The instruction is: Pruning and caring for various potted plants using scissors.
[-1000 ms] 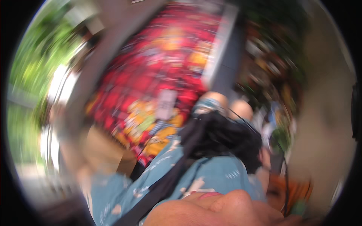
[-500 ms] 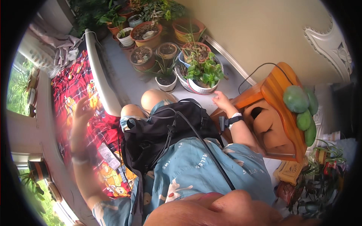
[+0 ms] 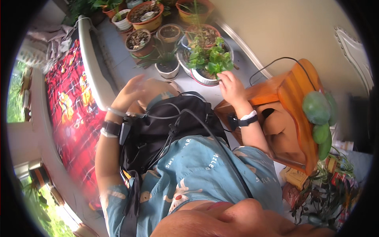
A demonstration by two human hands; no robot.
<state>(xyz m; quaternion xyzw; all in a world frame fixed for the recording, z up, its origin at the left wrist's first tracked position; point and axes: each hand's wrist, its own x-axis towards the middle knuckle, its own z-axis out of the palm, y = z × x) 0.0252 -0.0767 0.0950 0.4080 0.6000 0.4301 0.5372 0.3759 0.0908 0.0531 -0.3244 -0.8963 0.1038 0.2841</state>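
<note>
My right hand is at the right edge of a leafy green plant in a white woven-look pot. Its fingers are bent and apart, the tips close to the leaves and pot rim. I cannot tell whether they touch. My left hand hangs over my left knee, somewhat blurred, its fingers stretched out and holding nothing. Both wrists wear dark straps with small devices. A black bag lies across my lap, with a cable running over it.
Several potted plants stand ahead, including a spiky one in a white pot and a terracotta pot. An orange wooden stand is close on the right, green rounded fruits on it. A bed with a red patterned cover is on the left.
My left hand has swung right, from above the bed to over my knee. My right hand has moved up to the leafy plant. The view has shifted, and the remote-like object on the bed is hidden.
</note>
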